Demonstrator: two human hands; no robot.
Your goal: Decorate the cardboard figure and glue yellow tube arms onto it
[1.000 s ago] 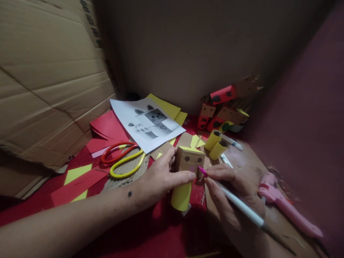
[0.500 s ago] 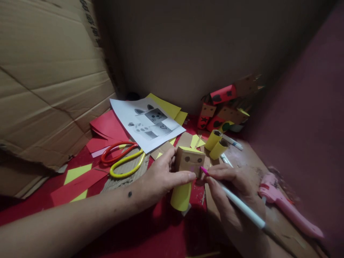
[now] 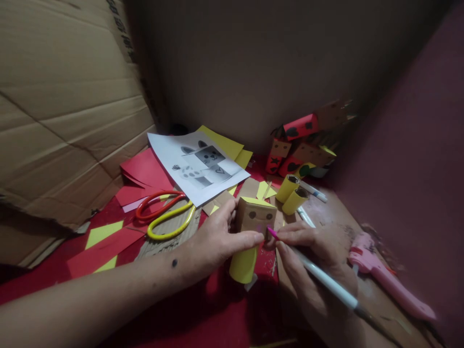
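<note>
Cardboard probably takes ink best under a light, steady tip. In the head view, your right hand's (image 3: 322, 249) fingers pinch the pink-tipped marker (image 3: 329, 283) by the face of the cardboard figure (image 3: 256, 224), which your left hand (image 3: 219, 237) grips. Your left thumb crosses its lower edge; stroke above it. Scissors (image 3: 173, 211) lie left; yellow tubes (image 3: 295, 202) sit just beyond your right hand.

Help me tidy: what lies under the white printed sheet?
Red paper shows left of the printed sheet and yellow paper past its far edge, both seemingly running beneath. Scissors handles lead up to its near corner; the blades, and anything else covered, cannot be seen.
</note>
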